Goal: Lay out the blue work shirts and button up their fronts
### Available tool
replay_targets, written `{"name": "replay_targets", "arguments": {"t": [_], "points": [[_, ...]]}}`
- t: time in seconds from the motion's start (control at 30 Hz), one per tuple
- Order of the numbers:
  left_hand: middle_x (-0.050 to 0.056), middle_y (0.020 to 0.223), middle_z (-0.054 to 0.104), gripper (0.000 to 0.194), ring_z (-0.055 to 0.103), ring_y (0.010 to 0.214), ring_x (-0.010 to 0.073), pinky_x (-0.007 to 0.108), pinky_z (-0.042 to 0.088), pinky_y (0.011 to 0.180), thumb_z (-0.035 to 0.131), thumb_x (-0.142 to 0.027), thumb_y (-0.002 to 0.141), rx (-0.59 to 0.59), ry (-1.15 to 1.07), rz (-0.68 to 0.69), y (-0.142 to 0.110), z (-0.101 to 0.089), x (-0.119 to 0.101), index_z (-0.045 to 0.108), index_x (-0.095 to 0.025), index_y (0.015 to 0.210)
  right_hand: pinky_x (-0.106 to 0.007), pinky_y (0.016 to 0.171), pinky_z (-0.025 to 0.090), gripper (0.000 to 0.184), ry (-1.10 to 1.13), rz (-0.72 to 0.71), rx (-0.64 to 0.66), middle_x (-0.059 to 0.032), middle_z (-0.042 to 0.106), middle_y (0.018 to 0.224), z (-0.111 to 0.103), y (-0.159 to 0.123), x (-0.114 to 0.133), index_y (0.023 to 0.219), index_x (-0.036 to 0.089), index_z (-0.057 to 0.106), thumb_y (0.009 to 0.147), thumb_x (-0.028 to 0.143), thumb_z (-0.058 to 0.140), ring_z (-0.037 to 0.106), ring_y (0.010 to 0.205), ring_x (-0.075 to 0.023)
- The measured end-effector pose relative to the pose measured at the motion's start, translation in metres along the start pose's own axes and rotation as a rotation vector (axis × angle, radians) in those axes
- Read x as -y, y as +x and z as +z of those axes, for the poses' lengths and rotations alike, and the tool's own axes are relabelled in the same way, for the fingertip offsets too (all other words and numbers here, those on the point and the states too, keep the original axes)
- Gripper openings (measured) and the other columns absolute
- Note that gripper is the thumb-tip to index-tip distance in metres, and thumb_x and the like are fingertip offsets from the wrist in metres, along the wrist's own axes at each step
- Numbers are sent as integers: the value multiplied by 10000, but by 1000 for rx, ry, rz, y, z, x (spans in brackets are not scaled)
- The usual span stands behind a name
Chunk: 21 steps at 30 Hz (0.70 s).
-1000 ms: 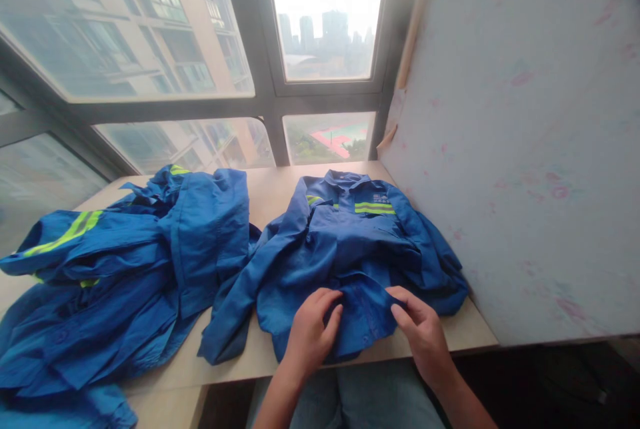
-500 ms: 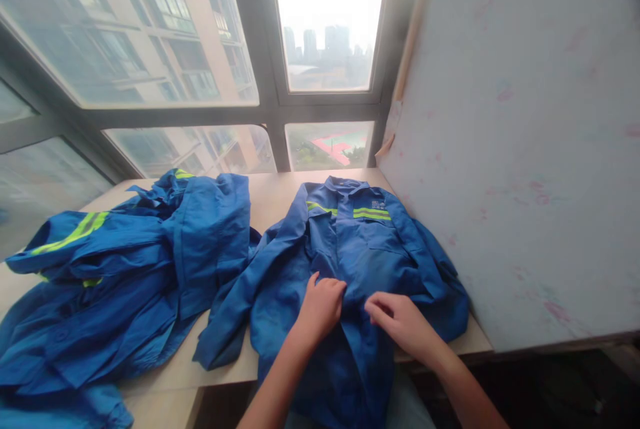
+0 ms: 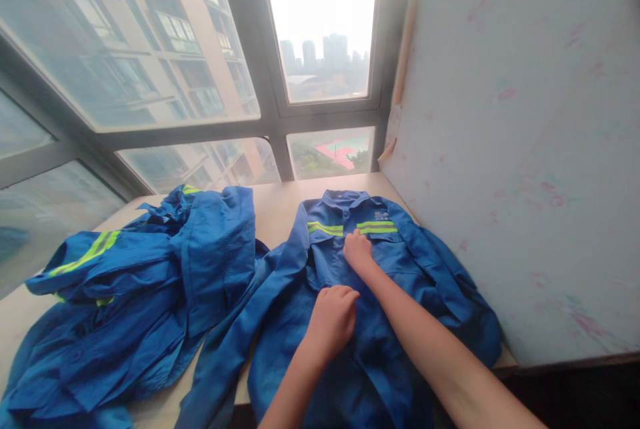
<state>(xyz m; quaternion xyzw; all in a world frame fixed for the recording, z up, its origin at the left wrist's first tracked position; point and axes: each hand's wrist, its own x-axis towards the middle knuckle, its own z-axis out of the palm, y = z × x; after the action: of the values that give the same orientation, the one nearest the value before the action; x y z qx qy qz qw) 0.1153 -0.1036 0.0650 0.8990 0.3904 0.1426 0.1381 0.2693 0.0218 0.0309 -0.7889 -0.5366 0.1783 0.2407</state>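
A blue work shirt (image 3: 400, 269) with yellow-green reflective stripes lies face up on the wooden table (image 3: 280, 206), its collar towards the window. My left hand (image 3: 333, 318) presses on the shirt's front near the middle, fingers curled under. My right hand (image 3: 358, 249) reaches further up along the button line, just below the chest stripes, fingers closed against the cloth. Whether either hand pinches the fabric is hidden.
A rumpled heap of similar blue garments (image 3: 135, 282) covers the table's left half. A pale board (image 3: 525, 136) stands upright along the right side. Large windows (image 3: 320, 29) rise behind the table. The shirt's hem hangs over the table's near edge.
The shirt's lower part, folded up before, now lies spread flat and hangs over the near edge. My right hand has moved from the hem up to the chest; my left hand stays at the middle.
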Motion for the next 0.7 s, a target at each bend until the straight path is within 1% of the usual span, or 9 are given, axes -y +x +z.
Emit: {"name": "replay_targets", "arguments": {"t": [0.1,0.17,0.23,0.3,0.4,0.47,0.57,0.63,0.7], "points": [[114,1367,570,397,502,1270,266,425,437,1003,549,-250,899,-41,71,-111,19,12,18,569,-214,1294,-355,956,469,306,132,-10,10,-148,687,1134,-4,15,-30,1028,143,718,794,99,526,635,1080,-262],[140,1417,521,443,464,1301,302,464,442,990,563,-322,903,-41,128,-187,26,23,29,547,-196,1328,-303,890,504,318,237,3,12,-92,733,1032,-11,28,-50,982,157,730,781,104,489,666,999,-227],[131,1444,499,460,452,1306,308,473,444,983,551,-352,913,-42,164,-211,27,33,37,533,-205,1348,-269,777,539,306,335,28,14,-63,752,915,-18,41,-66,940,153,729,759,121,485,690,867,-206],[118,1457,491,462,445,1312,295,461,438,996,527,-353,928,-53,179,-212,24,38,43,517,-208,1367,-254,680,551,302,405,53,19,-50,748,830,-22,53,-74,940,143,717,724,122,507,691,748,-190],[123,1457,491,456,432,1329,274,427,424,1023,494,-348,945,-65,184,-224,21,37,50,515,-180,1369,-250,646,554,347,418,79,27,-45,740,810,-23,68,-75,978,132,695,685,88,515,689,694,-175],[126,1456,491,451,426,1337,266,416,418,1032,485,-344,950,-60,188,-233,21,34,55,518,-170,1364,-265,692,556,360,371,88,18,-52,738,853,-23,75,-73,1009,137,688,698,84,513,695,736,-180],[131,1440,504,443,440,1323,271,419,424,1023,494,-345,944,-41,201,-261,23,28,61,529,-173,1351,-335,852,529,378,244,91,-30,-99,713,1025,-26,82,-71,1120,154,661,763,117,542,681,938,-230],[134,1428,512,435,445,1315,276,419,429,1011,501,-338,938,-28,216,-279,25,24,64,534,-180,1343,-406,953,475,423,151,81,-59,-143,653,1172,-32,85,-73,1223,169,612,803,141,574,624,1090,-279],[139,1416,518,427,448,1308,284,417,437,995,509,-321,930,-18,242,-293,28,18,65,540,-179,1331,-451,1006,425,489,78,64,-77,-169,577,1281,-39,86,-74,1305,190,554,821,154,606,553,1191,-312]]}}
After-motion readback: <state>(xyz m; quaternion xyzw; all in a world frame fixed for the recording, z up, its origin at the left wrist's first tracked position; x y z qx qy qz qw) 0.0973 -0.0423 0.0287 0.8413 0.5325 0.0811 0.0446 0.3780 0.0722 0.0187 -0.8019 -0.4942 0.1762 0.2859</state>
